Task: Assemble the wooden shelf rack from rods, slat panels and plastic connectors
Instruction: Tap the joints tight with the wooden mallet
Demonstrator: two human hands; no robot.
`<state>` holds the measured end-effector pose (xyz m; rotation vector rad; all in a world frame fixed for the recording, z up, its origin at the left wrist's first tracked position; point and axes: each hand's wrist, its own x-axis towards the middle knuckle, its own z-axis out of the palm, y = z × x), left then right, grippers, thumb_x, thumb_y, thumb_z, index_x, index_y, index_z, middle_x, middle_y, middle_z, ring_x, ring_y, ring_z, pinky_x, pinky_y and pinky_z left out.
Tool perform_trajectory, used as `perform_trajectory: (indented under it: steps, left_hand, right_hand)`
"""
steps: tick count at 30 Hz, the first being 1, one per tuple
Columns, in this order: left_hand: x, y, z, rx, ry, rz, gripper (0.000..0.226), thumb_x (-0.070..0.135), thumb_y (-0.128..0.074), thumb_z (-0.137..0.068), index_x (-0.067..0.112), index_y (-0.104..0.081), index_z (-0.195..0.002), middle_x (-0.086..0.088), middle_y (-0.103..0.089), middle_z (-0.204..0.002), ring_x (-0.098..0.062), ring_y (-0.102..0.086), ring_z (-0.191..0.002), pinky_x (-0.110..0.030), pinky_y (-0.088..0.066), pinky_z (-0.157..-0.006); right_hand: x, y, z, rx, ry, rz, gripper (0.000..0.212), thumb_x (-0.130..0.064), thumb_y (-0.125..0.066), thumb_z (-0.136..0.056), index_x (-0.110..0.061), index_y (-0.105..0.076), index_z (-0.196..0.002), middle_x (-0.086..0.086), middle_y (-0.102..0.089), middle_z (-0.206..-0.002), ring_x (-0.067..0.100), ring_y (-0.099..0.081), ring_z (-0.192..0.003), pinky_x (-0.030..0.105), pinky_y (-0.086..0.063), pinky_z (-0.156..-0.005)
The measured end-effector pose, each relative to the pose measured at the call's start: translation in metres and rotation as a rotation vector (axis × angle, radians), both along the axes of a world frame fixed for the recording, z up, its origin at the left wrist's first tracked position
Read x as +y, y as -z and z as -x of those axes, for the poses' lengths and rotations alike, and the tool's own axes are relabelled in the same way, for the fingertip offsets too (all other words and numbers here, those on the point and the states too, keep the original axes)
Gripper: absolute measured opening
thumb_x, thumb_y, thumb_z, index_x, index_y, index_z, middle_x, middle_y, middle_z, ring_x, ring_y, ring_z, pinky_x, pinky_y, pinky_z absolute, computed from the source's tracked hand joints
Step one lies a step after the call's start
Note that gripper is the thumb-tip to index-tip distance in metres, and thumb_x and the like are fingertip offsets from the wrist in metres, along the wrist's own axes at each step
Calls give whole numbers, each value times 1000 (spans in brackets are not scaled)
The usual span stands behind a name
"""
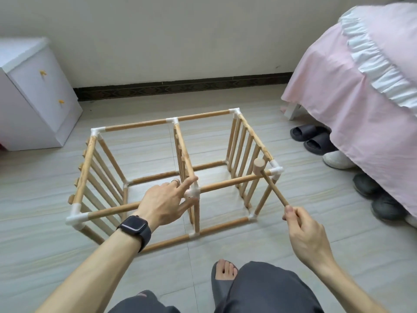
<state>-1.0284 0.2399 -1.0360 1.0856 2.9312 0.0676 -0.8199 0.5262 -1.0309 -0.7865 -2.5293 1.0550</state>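
The wooden shelf rack (144, 125) lies on its side on the tiled floor, a box frame of rods joined by white plastic connectors, with three slat panels standing upright in it. My left hand (165, 203) rests on the near top rod, fingers straight and touching the white middle connector (192, 193). My right hand (301, 224) grips the handle end of a small wooden mallet (259, 166). The mallet head hovers just above the near top rod, close to the white right corner connector (276, 172).
A white bedside cabinet (33, 96) stands at the left by the wall. A bed with a pink cover (361, 91) fills the right, with dark slippers (312, 137) and shoes (379, 197) under its edge. My foot in a slipper (223, 276) is at the bottom.
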Motion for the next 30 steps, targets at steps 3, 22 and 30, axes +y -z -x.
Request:
perform_trajectory:
  steps: [3,22,30]
  left_hand:
    - [29,-1,-1,-81,-7,-24,50,72,-14,-95,43,-42,-125,7,-62,-99,-23,-64,-90,-36,-43,-65]
    - [36,4,-1,-103,-63,-14,42,69,-13,-96,34,-36,-97,6,-60,-79,-21,-53,-70,-35,-38,-57]
    - [32,4,-2,-123,-72,3,40,69,-14,-97,36,-35,-99,5,-60,-82,-22,-53,-73,-36,-39,-60]
  right_hand:
    - [17,4,-8,5,116,4,42,-57,-32,-99,-29,-58,-83,-11,-64,-68,8,-60,-66,37,-42,-62]
    - [51,-15,4,213,138,-243,38,-47,-29,-105,-22,-48,-84,-8,-57,-61,8,-60,-59,17,-40,-52]
    - [59,-10,-1,1,133,-270,43,-52,-25,-104,-20,-45,-83,4,-60,-62,40,-59,-65,41,-36,-59]
